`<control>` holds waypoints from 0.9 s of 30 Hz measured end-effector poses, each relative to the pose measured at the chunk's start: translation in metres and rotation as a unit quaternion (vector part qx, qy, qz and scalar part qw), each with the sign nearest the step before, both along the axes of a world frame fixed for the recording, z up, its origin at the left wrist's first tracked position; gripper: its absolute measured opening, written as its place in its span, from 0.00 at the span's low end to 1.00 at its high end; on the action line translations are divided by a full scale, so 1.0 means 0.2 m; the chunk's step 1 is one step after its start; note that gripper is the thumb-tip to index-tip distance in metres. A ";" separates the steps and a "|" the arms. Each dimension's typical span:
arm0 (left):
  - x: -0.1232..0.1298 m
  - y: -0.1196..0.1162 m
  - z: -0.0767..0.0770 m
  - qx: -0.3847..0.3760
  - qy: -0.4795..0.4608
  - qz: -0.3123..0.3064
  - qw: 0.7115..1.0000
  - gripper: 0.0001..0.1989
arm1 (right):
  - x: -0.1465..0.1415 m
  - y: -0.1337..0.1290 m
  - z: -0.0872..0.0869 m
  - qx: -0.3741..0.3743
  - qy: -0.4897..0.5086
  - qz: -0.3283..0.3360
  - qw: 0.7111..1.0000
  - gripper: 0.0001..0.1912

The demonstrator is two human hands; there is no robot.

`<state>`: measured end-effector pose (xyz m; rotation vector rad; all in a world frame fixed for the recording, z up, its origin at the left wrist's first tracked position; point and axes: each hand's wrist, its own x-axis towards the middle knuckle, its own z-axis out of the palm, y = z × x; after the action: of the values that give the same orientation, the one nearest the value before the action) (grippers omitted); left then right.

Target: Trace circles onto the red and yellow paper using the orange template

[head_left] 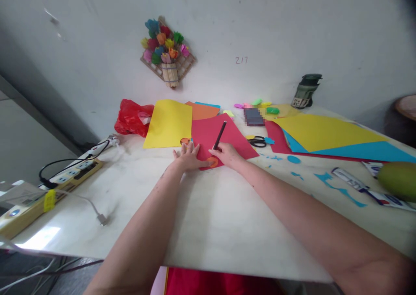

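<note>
A sheet of red paper (pixel 208 134) lies at the middle of the table, with a small orange paper disc (pixel 213 162) near its front edge. My left hand (pixel 187 157) rests flat on the paper's left side, fingers spread, its thumb reaching to the disc. In my right hand (pixel 229 154) is a dark pencil (pixel 220 134), tilted, held close beside the disc; its tip is hidden by my fingers. Another orange round piece (pixel 185 141) lies just beyond my left fingers. Black-handled scissors (pixel 258 141) lie to the right of the red paper, beside small blue paper pieces.
Yellow paper (pixel 169 124) and a red plastic bag (pixel 131 117) are at the back left. A power strip (pixel 78 171) with cables runs along the left edge. Further right are a phone (pixel 254 117), stacked coloured sheets (pixel 328 132), blue scraps (pixel 341 189), a tube (pixel 351 180) and a bottle (pixel 305 91).
</note>
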<state>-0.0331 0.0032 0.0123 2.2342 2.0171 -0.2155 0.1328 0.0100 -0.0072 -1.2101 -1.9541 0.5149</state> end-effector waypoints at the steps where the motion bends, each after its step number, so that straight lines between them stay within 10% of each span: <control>1: 0.00 0.00 0.00 -0.001 0.000 0.000 1.000 0.44 | 0.00 0.00 0.00 -0.002 0.001 0.000 1.000 0.12; 27: 0.01 -0.01 0.02 -0.009 -0.003 -0.002 1.000 0.44 | 0.01 -0.03 0.05 -0.005 -0.043 -0.057 0.997 0.14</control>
<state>-0.0320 0.0011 0.0158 2.2254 2.0000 -0.2246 0.1352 0.0049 0.0019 -1.3610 -1.9430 0.4207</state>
